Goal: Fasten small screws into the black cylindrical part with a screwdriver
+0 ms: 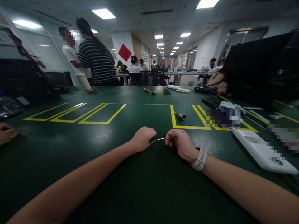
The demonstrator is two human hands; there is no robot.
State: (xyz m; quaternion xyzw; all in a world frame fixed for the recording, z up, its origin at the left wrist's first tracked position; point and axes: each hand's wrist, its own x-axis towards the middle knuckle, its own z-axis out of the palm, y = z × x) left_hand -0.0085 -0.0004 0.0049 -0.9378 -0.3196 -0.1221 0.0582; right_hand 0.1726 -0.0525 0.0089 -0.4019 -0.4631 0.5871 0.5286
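My left hand (pixel 143 139) is closed around a small round part (pixel 152 139) with a dark hollow end and a metal rim; the rest of it is hidden in my fingers. Pinched in my right hand (pixel 179 143) is a thin metal rod-shaped tool (pixel 160 139), whose tip points left and reaches the round part's open end. Whether the tip goes inside, I cannot tell. Below the rod, a tiny dark piece (pixel 158 145) lies on the green table (pixel 149 186). Farther off, a metal cone-shaped part (pixel 181 116) lies on its side within a yellow-taped box.
A red-handled tool (pixel 147 90) and a black phone-like object (pixel 166 91) lie at the back. To the right are a white device (pixel 261 152) and a cloth (pixel 230 107). Another person's hand (pixel 7 133) rests at the left edge. A white cup (pixel 84 82) stands back left.
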